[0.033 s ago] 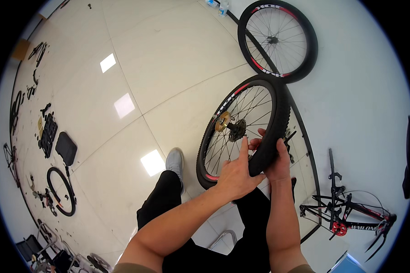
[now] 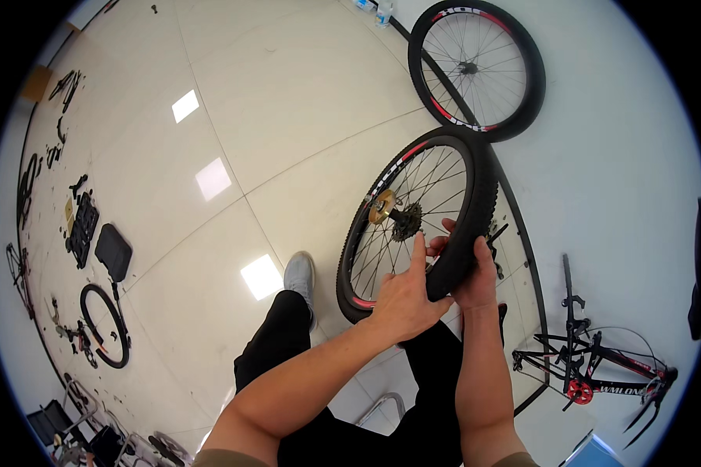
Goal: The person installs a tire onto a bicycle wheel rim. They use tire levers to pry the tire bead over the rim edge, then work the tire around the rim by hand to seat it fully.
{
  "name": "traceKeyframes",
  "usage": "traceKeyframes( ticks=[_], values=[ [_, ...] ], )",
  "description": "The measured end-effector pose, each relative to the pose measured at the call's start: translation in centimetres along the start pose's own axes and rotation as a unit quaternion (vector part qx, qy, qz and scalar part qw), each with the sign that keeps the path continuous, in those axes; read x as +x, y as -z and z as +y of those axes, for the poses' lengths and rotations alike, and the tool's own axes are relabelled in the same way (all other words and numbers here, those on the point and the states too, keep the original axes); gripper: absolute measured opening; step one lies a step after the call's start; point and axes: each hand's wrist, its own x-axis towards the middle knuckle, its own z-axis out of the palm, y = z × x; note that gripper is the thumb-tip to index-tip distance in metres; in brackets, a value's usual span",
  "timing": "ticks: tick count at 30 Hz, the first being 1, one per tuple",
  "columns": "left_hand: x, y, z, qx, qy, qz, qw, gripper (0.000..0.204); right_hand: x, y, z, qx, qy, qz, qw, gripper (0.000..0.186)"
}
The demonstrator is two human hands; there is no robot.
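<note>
Grip: although the whole view sits very slightly off from the earlier frame, the left hand [image 2: 407, 303] and right hand [image 2: 477, 279] keep the same hold on the bicycle wheel [image 2: 484, 183].
Left hand: closed on the near part of the tyre, index finger [image 2: 418, 255] stretched toward the hub.
Right hand: wrapped round the tyre, thumb outside, fingertips inside.
Bicycle wheel: tilted, in front of the person's black trousers [image 2: 436, 373]; cassette [image 2: 406, 223] and gold-coloured disc [image 2: 382, 207] at its hub, unchanged.
Floor: glossy, pale tiles [image 2: 311, 117] with three bright square reflections.
Wall: pale [image 2: 607, 179], dark skirting strip [image 2: 514, 191] along its foot; a second wheel [image 2: 536, 93] leans there, and a black bicycle frame [image 2: 619, 385] with red chainring [image 2: 579, 391] stands nearer.
Far left: tool case [image 2: 86, 231], black case [image 2: 114, 254], loose bicycle parts [image 2: 76, 338].
Top: plastic bottle [image 2: 383, 14] near the skirting.
</note>
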Motion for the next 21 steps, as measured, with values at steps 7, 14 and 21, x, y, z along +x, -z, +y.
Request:
traceKeyframes(
  ticks=[7,14,21],
  values=[
    [-0.2,0.4,1.1,-0.027,0.021,-0.095,0.995,0.113,0.3,1.4,0.0,-0.006,0.01,0.055,0.998,0.071],
    [-2.0,-2.5,-0.7,0.043,-0.031,0.01,0.999,0.098,0.4,1.8,-2.1,-0.047,0.069,0.141,0.986,0.064],
    [-1.6,-3.0,-1.0,-0.04,0.012,0.027,0.999,0.069,0.7,1.2,-1.5,-0.035,0.062,0.095,0.993,0.068]
  ],
)
